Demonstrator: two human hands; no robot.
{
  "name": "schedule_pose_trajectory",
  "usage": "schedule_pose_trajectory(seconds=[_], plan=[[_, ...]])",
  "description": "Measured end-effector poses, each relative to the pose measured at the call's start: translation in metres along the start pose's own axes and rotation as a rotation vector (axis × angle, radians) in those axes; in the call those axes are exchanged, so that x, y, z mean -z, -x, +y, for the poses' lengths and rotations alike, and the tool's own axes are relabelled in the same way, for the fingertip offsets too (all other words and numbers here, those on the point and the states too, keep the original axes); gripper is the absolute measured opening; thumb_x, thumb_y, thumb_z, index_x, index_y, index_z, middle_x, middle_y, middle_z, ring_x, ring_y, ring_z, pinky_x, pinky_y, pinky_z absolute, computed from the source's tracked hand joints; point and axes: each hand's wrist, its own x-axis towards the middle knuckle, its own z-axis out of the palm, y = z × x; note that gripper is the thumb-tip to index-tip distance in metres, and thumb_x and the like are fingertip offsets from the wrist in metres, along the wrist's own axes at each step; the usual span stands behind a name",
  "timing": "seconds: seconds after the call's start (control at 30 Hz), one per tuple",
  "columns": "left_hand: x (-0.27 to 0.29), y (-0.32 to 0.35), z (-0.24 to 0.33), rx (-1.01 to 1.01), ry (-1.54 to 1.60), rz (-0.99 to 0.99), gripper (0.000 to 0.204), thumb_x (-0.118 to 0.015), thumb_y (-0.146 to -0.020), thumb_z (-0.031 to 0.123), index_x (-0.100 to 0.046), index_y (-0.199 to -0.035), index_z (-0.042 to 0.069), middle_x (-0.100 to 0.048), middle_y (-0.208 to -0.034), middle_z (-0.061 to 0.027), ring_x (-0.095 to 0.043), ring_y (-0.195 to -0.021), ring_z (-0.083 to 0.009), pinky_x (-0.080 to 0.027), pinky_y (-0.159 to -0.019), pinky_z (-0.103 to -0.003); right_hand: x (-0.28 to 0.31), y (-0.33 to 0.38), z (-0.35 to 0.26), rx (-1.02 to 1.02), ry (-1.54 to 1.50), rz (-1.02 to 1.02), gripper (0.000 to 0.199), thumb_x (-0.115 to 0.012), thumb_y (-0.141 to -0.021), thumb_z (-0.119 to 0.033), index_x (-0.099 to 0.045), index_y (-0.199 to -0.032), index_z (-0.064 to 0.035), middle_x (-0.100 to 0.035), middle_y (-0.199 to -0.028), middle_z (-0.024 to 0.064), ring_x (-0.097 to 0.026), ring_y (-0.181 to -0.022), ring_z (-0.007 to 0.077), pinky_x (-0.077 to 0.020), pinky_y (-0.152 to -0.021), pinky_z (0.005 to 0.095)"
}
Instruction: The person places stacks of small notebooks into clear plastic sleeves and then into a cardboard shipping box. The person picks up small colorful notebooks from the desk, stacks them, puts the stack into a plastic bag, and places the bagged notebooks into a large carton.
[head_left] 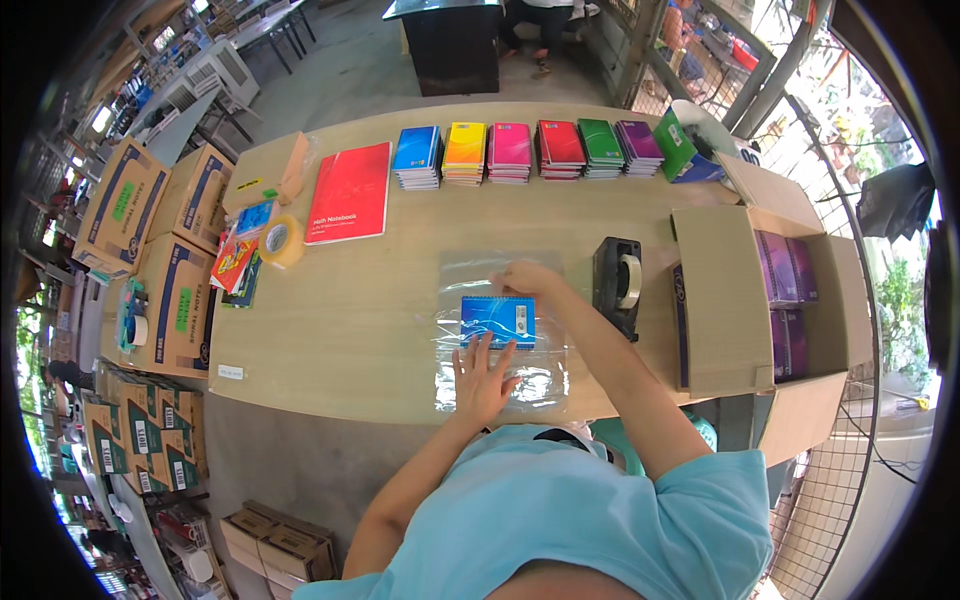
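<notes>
A small blue spiral notebook (497, 318) lies flat in the middle of a clear plastic sheet (460, 270) on the table. My left hand (485, 382) rests at its near edge, fingers spread, with the fingertips on the cover. Beyond the notebook's far edge is my right hand (526, 278), its fingers curled together and pinching the plastic. The fingertips of this hand are partly hidden. To the right stands a black tape dispenser (604, 290) with a roll of tape in it.
Stacks of small notebooks, from blue (417, 155) to purple (638, 148), line the far side. A large red notebook (350, 195) and a tape roll (282, 241) lie left. An open carton (725, 300) with wrapped purple packs stands right; closed cartons (165, 300) are stacked left.
</notes>
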Motion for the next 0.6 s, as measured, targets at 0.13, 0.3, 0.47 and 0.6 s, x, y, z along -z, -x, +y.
schedule_pose_trajectory(seconds=[0.13,0.3,0.47,0.6], plan=[[-0.002,0.002,-0.001,0.029,0.000,-0.021,0.073,-0.074,-0.082,0.039,-0.044,-0.147,0.026,-0.033,-0.151,-0.0176,-0.031,-0.140,-0.0426,-0.024,-0.108,-0.068,-0.018,-0.003,0.014,0.013,0.289,0.751,0.016,-0.064,-0.081,-0.025,-0.075,-0.080,-0.0132,-0.066,-0.095,0.0081,-0.060,-0.098,0.0309,-0.0503,-0.082,0.0472],[-0.004,0.005,0.000,0.048,-0.005,-0.009,0.071,-0.071,-0.084,0.039,-0.043,-0.148,0.026,-0.034,-0.152,-0.0171,-0.030,-0.142,-0.0406,-0.024,-0.108,-0.069,-0.006,0.009,0.010,0.220,0.201,0.749,0.002,-0.068,-0.071,-0.013,-0.067,-0.073,-0.0123,-0.061,-0.098,0.0029,-0.056,-0.104,0.0266,-0.0450,-0.079,0.0464],[-0.005,0.007,-0.002,0.042,-0.015,0.006,0.070,-0.070,-0.085,0.039,-0.042,-0.148,0.026,-0.035,-0.151,-0.0170,-0.032,-0.141,-0.0398,-0.024,-0.106,-0.072,0.019,0.017,-0.009,0.397,0.196,0.839,0.009,-0.070,-0.067,-0.012,-0.064,-0.075,-0.0120,-0.065,-0.097,0.0005,-0.060,-0.099,0.0257,-0.0432,-0.079,0.0476],[0.002,-0.002,0.000,0.059,-0.012,-0.001,0.067,-0.071,-0.084,0.038,-0.045,-0.145,0.026,-0.039,-0.146,-0.0155,-0.036,-0.136,-0.0386,-0.024,-0.104,-0.074,0.042,0.010,-0.026,0.086,0.151,0.377,0.013,-0.072,-0.067,-0.016,-0.066,-0.078,-0.0145,-0.069,-0.086,0.0046,-0.066,-0.087,0.0282,-0.0474,-0.082,0.0452]])
